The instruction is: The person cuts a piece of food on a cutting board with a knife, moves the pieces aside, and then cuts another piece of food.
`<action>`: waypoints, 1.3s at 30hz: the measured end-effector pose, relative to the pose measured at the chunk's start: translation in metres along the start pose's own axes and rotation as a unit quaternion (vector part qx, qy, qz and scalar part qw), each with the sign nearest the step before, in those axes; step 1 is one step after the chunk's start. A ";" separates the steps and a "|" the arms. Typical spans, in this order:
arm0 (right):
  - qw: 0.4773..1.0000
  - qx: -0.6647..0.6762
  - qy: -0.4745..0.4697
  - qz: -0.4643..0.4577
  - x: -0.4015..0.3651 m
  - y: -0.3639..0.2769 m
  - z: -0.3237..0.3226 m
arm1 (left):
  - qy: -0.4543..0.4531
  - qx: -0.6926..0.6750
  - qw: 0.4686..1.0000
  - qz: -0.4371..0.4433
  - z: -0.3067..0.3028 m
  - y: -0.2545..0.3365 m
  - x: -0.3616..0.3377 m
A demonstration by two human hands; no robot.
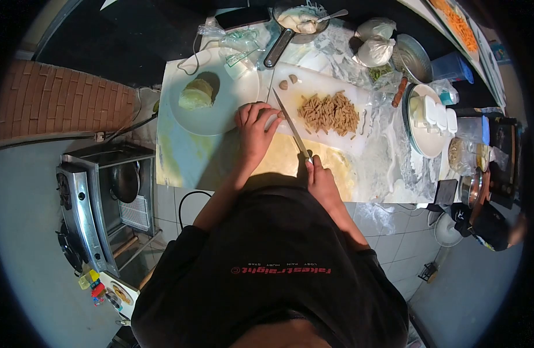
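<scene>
My right hand (321, 178) is wrapped round the handle of a long kitchen knife (293, 127), whose blade slants up and left across the white cutting board (365, 100). Close to the blade's left side, my left hand (255, 132) has its fingers curled at the board's left edge. A small pale piece of food (272, 121) shows at its fingertips; its kind is hard to make out. Brown cut strips (330, 114) lie heaped on the board right of the knife. Two small brown pieces (284, 84) sit near the blade's tip.
Left of the board stands a large plate (180, 116) with a cabbage piece (196, 95). A pan (280, 47) with a spoon is behind. White containers (435, 113) fill a tray at right. A gas stove (81, 197) stands at left; another person's arm (483, 194) shows far right.
</scene>
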State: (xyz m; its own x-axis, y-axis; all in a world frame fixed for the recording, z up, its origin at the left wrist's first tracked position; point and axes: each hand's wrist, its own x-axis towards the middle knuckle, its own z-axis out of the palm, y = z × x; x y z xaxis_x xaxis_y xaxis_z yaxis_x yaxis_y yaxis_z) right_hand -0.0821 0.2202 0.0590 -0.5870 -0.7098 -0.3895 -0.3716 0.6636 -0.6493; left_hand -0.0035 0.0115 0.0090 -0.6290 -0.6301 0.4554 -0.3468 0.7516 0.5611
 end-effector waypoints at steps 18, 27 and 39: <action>0.997 -0.042 -0.059 0.022 0.015 -0.001 -0.007 | 0.001 -0.013 0.997 -0.071 0.009 0.004 -0.003; 0.989 -0.104 -0.079 0.072 0.027 -0.011 0.002 | -0.017 -0.028 0.996 -0.084 0.007 0.002 -0.003; 0.999 0.013 -0.016 -0.027 0.032 0.002 -0.017 | 0.014 -0.001 0.999 -0.052 0.009 0.003 -0.004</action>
State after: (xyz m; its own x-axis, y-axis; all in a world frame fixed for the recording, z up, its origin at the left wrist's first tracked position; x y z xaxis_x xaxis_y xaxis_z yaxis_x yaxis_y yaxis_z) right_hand -0.1138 0.2027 0.0565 -0.5434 -0.7520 -0.3730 -0.3827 0.6175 -0.6872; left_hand -0.0081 0.0174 0.0029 -0.5694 -0.7106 0.4134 -0.4081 0.6808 0.6082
